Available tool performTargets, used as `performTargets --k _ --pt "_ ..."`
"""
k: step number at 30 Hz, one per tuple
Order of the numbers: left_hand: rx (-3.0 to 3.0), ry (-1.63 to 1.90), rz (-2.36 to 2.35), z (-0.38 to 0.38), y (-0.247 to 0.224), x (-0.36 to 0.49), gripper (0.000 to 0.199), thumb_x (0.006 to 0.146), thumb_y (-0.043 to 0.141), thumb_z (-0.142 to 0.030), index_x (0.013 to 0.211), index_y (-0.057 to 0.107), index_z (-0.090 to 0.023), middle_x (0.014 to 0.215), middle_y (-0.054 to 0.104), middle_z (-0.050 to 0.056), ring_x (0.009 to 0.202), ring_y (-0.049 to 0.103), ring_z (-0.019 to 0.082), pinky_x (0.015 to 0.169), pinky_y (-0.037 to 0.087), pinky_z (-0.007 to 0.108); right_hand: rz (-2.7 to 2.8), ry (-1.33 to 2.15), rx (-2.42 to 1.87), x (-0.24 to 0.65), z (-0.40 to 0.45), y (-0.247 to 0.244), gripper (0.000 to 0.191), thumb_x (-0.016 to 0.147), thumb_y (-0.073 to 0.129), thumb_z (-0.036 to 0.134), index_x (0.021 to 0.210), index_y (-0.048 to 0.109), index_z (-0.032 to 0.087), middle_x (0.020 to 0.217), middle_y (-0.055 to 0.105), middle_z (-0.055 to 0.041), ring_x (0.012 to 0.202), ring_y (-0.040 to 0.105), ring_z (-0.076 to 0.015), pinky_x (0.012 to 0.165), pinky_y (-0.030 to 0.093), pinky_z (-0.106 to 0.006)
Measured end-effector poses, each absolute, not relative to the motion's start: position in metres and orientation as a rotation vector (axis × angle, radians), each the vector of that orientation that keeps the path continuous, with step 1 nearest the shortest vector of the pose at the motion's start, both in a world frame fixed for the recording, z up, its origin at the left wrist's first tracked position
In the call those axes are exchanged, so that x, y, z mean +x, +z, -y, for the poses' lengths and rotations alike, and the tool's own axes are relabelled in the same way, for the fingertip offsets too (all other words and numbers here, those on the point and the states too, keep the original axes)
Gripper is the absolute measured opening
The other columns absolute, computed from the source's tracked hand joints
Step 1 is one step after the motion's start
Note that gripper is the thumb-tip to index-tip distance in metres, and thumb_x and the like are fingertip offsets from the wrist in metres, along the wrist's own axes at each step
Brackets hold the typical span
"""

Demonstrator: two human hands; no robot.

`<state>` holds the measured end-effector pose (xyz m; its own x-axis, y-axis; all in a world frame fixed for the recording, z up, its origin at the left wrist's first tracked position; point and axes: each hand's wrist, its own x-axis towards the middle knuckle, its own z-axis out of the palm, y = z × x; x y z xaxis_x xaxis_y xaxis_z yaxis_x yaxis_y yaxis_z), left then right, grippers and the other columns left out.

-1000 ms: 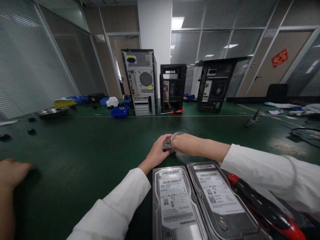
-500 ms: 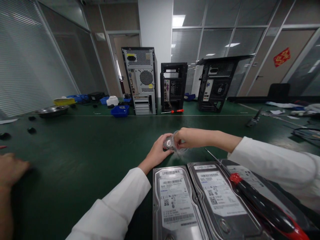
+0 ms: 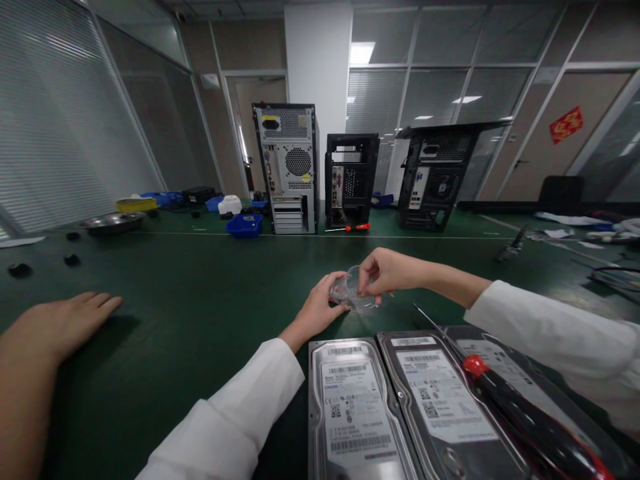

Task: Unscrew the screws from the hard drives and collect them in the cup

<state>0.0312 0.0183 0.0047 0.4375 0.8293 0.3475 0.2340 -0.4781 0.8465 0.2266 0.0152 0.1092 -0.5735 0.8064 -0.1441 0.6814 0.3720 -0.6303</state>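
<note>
My left hand [image 3: 320,303] is wrapped round the left side of a small clear plastic container [image 3: 343,291] on the green table. Its round lid or rim [image 3: 356,275] shows beside my right hand. With thumb and fingers pinched together, my right hand [image 3: 383,273] is over the container's opening; anything between the fingertips is too small to make out. Nearer me lie a silver hard drive [image 3: 357,400], a second hard drive [image 3: 435,393] and a third, darker drive [image 3: 505,360]. A black and red screwdriver [image 3: 530,413] rests across the drives on the right.
Another person's hand [image 3: 70,323] rests on the table at left. Three computer cases [image 3: 287,167] stand at the back, with a red-handled screwdriver [image 3: 357,227] before the middle one. A blue tray [image 3: 245,225] and a metal bowl [image 3: 113,223] are at back left.
My right hand has lifted slightly out of the container, fingers still pinched. The other person's hand has come further into view from the left, fingers now stretched out. The view has tilted up slightly.
</note>
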Motion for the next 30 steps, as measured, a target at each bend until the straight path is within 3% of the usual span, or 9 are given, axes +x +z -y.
performTargets --k 3,6,8,13,18,20,25,30 --pt "1.945 1.026 -0.891 -0.019 0.004 0.031 0.059 0.073 0.074 0.001 0.124 0.051 -0.018 0.122 0.054 0.005 0.104 0.057 0.018 0.081 0.049 0.026 2.379 1.055 -1.296 0.229 -0.016 0.104 0.007 0.068 0.069 0.018 0.072 0.068 0.012 0.067 0.071 -0.0015 0.053 0.066 -0.011 0.047 0.047 -0.016" --pt "1.93 1.02 -0.885 -0.02 0.004 0.03 0.059 0.073 0.075 0.0 0.124 0.051 -0.019 0.123 0.054 0.005 0.103 0.058 0.018 0.082 0.049 0.027 2.348 1.092 -1.252 0.23 -0.016 0.1 0.019 0.066 0.071 0.017 0.085 0.074 0.012 0.074 0.073 -0.0019 0.05 0.063 -0.0093 0.049 0.05 -0.018" --pt "1.916 1.007 -0.879 -0.021 0.004 0.03 0.06 0.073 0.075 -0.001 0.124 0.051 -0.019 0.125 0.054 0.006 0.104 0.058 0.019 0.083 0.049 0.027 2.343 1.097 -1.22 0.231 -0.016 0.099 0.024 0.068 0.072 0.019 0.091 0.077 0.012 0.071 0.072 -0.0016 0.048 0.062 -0.0085 0.048 0.048 -0.017" --pt "1.891 0.978 -0.875 -0.018 0.008 0.03 0.06 0.074 0.076 -0.004 0.125 0.05 -0.02 0.127 0.054 0.006 0.105 0.059 0.019 0.087 0.049 0.03 2.308 1.078 -1.167 0.236 -0.014 0.102 0.019 0.071 0.074 0.023 0.084 0.08 0.012 0.059 0.069 -0.0016 0.046 0.058 -0.008 0.045 0.042 -0.016" --pt "2.028 0.877 -1.059 -0.011 0.016 0.032 0.056 0.073 0.086 -0.028 0.12 0.055 -0.023 0.122 0.058 0.003 0.116 0.052 0.026 0.108 0.037 0.046 2.211 1.084 -1.099 0.235 0.004 0.114 0.024 0.072 0.077 0.029 0.088 0.078 0.012 0.059 0.067 -0.0001 0.046 0.054 -0.0051 0.047 0.041 -0.015" --pt "2.077 0.813 -1.108 -0.01 0.017 0.031 0.052 0.075 0.084 -0.034 0.118 0.057 -0.023 0.123 0.058 0.003 0.119 0.05 0.028 0.109 0.035 0.049 2.209 1.149 -1.074 0.227 0.015 0.117 0.026 0.073 0.078 0.033 0.09 0.078 0.012 0.058 0.066 0.0001 0.046 0.054 -0.0055 0.047 0.042 -0.015" --pt "2.204 0.705 -1.186 -0.018 0.019 0.016 0.049 0.078 0.075 -0.022 0.123 0.056 -0.024 0.124 0.058 0.004 0.12 0.049 0.027 0.111 0.032 0.049 2.275 1.308 -1.097 0.186 0.028 0.099 0.017 0.068 0.082 0.025 0.08 0.08 0.013 0.061 0.069 -0.0016 0.05 0.059 -0.0085 0.047 0.043 -0.018" --pt "2.14 0.724 -1.412 -0.02 0.025 0.004 0.048 0.076 0.075 -0.021 0.12 0.056 -0.023 0.119 0.06 0.003 0.117 0.051 0.025 0.111 0.03 0.047 2.152 1.405 -1.194 0.151 0.016 0.07 0.011 0.07 0.079 0.015 0.081 0.08 0.012 0.064 0.07 -0.002 0.049 0.052 -0.0055 0.05 0.041 -0.018"
